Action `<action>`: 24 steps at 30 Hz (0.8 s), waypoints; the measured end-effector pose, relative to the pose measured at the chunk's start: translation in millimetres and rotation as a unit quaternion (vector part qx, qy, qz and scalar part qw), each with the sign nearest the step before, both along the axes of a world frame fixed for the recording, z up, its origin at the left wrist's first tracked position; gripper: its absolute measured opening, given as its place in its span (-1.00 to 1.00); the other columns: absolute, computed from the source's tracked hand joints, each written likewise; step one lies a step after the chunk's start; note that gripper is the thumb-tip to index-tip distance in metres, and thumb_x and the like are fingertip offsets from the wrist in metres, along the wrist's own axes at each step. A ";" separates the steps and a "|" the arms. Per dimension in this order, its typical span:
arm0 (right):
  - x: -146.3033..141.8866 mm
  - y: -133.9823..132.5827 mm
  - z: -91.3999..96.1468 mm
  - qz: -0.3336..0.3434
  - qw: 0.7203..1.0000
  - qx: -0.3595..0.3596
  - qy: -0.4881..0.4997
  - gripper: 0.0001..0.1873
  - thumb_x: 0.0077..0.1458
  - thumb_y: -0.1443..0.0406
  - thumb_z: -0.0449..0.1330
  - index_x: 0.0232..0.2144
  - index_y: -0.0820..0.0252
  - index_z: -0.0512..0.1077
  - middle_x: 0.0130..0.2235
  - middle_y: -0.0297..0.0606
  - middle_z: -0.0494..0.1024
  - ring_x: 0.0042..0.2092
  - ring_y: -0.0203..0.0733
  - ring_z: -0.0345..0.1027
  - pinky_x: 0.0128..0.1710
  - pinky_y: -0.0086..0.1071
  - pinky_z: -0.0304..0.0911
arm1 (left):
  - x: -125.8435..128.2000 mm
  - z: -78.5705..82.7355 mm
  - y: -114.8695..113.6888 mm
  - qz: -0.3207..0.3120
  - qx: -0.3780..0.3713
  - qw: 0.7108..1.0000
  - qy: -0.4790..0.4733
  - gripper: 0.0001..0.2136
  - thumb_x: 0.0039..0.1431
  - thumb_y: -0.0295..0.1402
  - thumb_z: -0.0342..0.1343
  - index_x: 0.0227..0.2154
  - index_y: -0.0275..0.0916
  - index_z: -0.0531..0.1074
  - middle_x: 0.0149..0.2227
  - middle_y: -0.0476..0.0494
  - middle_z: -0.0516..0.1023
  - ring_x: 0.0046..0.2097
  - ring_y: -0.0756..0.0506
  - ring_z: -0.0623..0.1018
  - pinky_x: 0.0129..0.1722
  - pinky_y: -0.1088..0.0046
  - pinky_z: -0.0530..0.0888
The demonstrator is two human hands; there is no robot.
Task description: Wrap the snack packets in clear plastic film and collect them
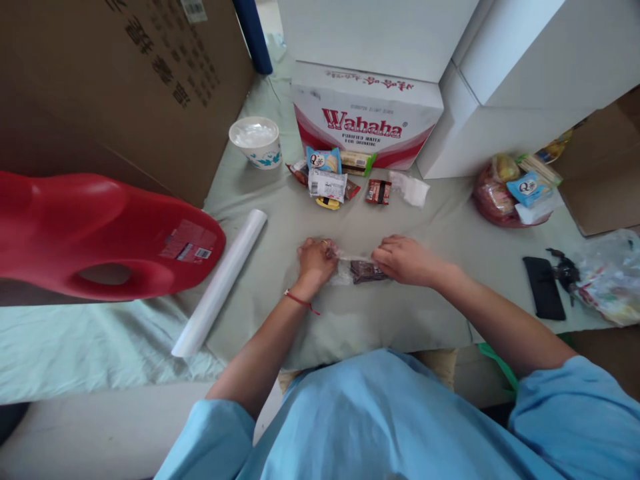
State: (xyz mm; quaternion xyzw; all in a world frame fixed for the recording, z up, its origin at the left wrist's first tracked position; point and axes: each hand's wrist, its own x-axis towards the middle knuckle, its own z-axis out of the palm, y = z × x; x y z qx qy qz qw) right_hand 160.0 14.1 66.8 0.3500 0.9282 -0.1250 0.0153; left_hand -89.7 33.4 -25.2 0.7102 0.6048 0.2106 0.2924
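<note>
My left hand (pixel 316 260) and my right hand (pixel 406 259) are both closed on a small clear plastic bag (pixel 350 265) that lies on the pale green cloth (pixel 430 220) in front of me. A dark brown snack packet (pixel 367 271) shows inside the bag between my hands. Each hand pinches one end of the bag. A red string is tied round my left wrist.
A roll of clear bags (pixel 220 283) lies left of my hands, beside a red plastic stool (pixel 100 233). Several snack packets (pixel 333 177) sit before a Wahaha carton (pixel 367 120), near a white cup (pixel 255 141). A red bag of snacks (pixel 515 190), black wallet (pixel 544 287) and keys lie right.
</note>
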 end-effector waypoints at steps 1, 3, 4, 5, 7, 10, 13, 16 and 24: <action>0.8 -8.4 -2.0 -0.004 1.000 -0.013 -0.016 -0.76 0.42 0.32 0.02 -0.18 0.21 0.50 -0.29 -0.11 0.56 -0.22 -0.08 0.35 -0.15 -0.27 0.16 | -2.5 -0.7 -0.8 -0.005 0.006 1.000 -0.003 -0.85 -0.05 -0.54 0.13 -0.43 -0.18 0.53 -0.39 -0.10 0.53 -0.10 -0.23 0.47 0.04 0.14 0.37; 4.9 -21.6 -9.9 -0.017 0.999 -0.035 -0.023 -0.73 0.42 0.34 0.04 -0.01 0.20 0.51 -0.22 -0.10 0.58 -0.20 -0.09 0.38 -0.19 -0.30 0.18 | -10.5 -0.8 -5.0 -0.020 0.026 0.999 -0.017 -0.89 -0.04 -0.54 0.11 -0.48 -0.19 0.46 -0.29 -0.14 0.54 -0.06 -0.21 0.45 0.06 0.16 0.38; 7.9 -26.5 -15.3 -0.023 0.999 -0.041 -0.015 -0.69 0.40 0.35 0.05 0.09 0.18 0.50 -0.18 -0.10 0.59 -0.17 -0.08 0.40 -0.19 -0.30 0.20 | -16.5 -0.4 -8.3 -0.041 0.043 0.998 -0.035 -0.90 -0.02 -0.53 0.09 -0.50 -0.19 0.43 -0.25 -0.15 0.54 -0.03 -0.20 0.45 0.08 0.15 0.38; 11.4 -30.3 -21.1 -0.026 0.999 -0.043 -0.002 -0.62 0.39 0.37 0.06 0.17 0.15 0.47 -0.14 -0.09 0.59 -0.13 -0.07 0.41 -0.16 -0.29 0.23 | -24.0 0.1 -12.4 -0.072 0.061 0.994 -0.059 -0.90 0.00 -0.52 0.08 -0.52 -0.19 0.41 -0.23 -0.16 0.53 0.00 -0.20 0.45 0.11 0.15 0.37; 18.5 -35.8 -32.1 -0.027 0.998 -0.048 0.037 -0.53 0.37 0.36 0.10 0.27 0.11 0.43 -0.07 -0.07 0.57 -0.05 -0.04 0.39 -0.08 -0.25 0.28 | -41.8 1.6 -22.2 -0.148 0.091 0.979 -0.110 -0.89 0.01 -0.50 0.05 -0.54 -0.17 0.38 -0.22 -0.15 0.54 0.07 -0.21 0.45 0.16 0.12 0.36; 25.9 -42.2 -42.2 -0.029 0.992 -0.059 0.107 -0.50 0.37 0.24 0.16 0.32 0.13 0.42 -0.05 -0.03 0.53 -0.03 0.00 0.36 0.02 -0.15 0.30 | -65.2 5.5 -37.9 -0.220 0.082 0.962 -0.142 -0.88 0.03 -0.46 0.05 -0.56 -0.15 0.35 -0.27 -0.12 0.56 0.08 -0.21 0.50 0.16 0.12 0.38; 26.3 -48.9 -44.2 -0.036 0.983 -0.067 0.166 -0.46 0.40 0.06 0.14 0.30 0.14 0.46 -0.07 0.00 0.50 -0.05 0.02 0.34 0.05 -0.08 0.31 | -66.5 9.3 -51.2 -0.173 0.063 0.970 -0.159 -0.85 0.21 -0.34 0.00 -0.45 -0.14 0.41 -0.20 -0.16 0.58 0.00 -0.19 0.54 0.15 0.10 0.43; 22.0 -54.9 -44.2 -0.069 0.975 -0.073 0.197 -0.45 0.42 -0.02 0.09 0.27 0.11 0.49 -0.05 0.00 0.49 -0.03 0.02 0.35 0.05 -0.09 0.31 | -46.0 10.6 -60.0 -0.020 0.080 0.995 -0.054 -0.71 0.29 -0.13 0.06 -0.10 -0.20 0.50 0.18 -0.35 0.46 0.26 -0.31 0.41 0.29 -0.05 0.35; 12.4 -55.8 -60.4 -0.121 0.968 -0.061 0.211 -0.59 0.44 0.14 0.10 0.18 0.07 0.58 -0.07 -0.07 0.49 -0.07 -0.05 0.35 0.02 -0.14 0.30 | -18.2 29.5 -69.5 0.022 -0.034 0.995 -0.086 -0.84 0.21 -0.20 0.18 -0.37 -0.18 0.46 -0.31 -0.11 0.55 -0.24 -0.13 0.56 -0.15 0.31 0.53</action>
